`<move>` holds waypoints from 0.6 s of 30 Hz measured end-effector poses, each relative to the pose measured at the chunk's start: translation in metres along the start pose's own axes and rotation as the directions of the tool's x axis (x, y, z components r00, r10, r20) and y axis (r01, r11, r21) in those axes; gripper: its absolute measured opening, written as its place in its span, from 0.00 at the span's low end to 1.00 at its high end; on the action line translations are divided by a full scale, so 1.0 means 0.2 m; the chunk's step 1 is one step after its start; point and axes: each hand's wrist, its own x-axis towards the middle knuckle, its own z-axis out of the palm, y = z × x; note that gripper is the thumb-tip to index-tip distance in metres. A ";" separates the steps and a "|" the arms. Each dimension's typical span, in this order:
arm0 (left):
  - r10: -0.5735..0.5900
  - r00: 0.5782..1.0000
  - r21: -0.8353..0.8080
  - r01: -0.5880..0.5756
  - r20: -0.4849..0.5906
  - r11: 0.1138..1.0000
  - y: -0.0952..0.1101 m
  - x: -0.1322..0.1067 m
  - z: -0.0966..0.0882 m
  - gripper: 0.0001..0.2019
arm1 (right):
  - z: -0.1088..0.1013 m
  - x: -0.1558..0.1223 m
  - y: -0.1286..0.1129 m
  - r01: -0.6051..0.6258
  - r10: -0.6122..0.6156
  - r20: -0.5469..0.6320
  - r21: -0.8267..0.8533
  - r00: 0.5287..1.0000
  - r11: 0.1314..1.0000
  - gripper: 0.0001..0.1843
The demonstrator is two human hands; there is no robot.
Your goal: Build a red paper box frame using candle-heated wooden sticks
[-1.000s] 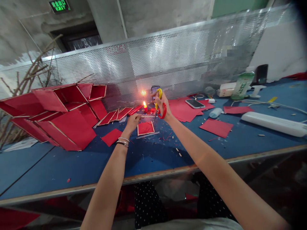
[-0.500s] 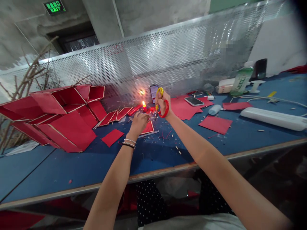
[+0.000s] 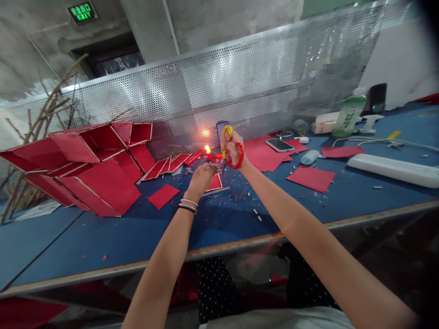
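Note:
My right hand (image 3: 236,144) grips a pair of scissors (image 3: 239,155) by the red and yellow handles, blades pointing down at the table. Just left of the blades, my left hand (image 3: 203,176) has its fingers drawn together; whatever they pinch is too small to make out. Beneath both hands lies a red panel with a pale edge strip (image 3: 215,182), partly covered by the left hand. A lit red candle (image 3: 208,153) burns just beyond the left fingers, with another red candle (image 3: 195,157) lying to its left.
A large red panelled structure with pale sticks (image 3: 113,183) stands at left, branches (image 3: 41,123) behind it. Red sheets (image 3: 312,178), a phone (image 3: 280,145), a green bottle (image 3: 350,114) and a long white object (image 3: 394,170) lie or stand at right. A metal mesh (image 3: 240,82) runs behind.
The left hand's fingers have drawn in slightly, toward the scissor blades. The right hand keeps its hold on the scissors. The whole view has shifted a little.

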 end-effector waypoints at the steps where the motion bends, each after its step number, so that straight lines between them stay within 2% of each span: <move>1: 0.002 1.000 0.004 -0.002 -0.005 1.000 -0.01 0.00 0.00 0.13 | 0.00 0.00 0.00 0.000 0.000 0.002 0.026 1.000 1.000 0.13; 7: -0.063 0.998 0.069 0.061 0.030 0.996 -0.01 -0.01 -0.02 0.15 | 0.02 0.02 0.00 0.009 -0.014 0.050 0.101 0.999 0.995 0.10; 11: -0.061 0.997 0.102 0.056 0.042 0.993 -0.01 -0.01 -0.02 0.14 | 0.02 0.02 0.00 -0.006 -0.004 0.080 0.130 0.997 0.992 0.13; 15: -0.048 0.999 0.121 0.046 0.015 0.992 -0.01 -0.01 -0.01 0.14 | 0.02 0.00 -0.04 -0.061 0.039 0.133 0.163 0.990 0.985 0.12; 18: -0.031 1.000 0.152 0.030 0.003 0.988 -0.01 -0.01 -0.02 0.15 | 0.02 -0.01 -0.07 -0.055 0.033 0.121 0.186 0.992 0.981 0.13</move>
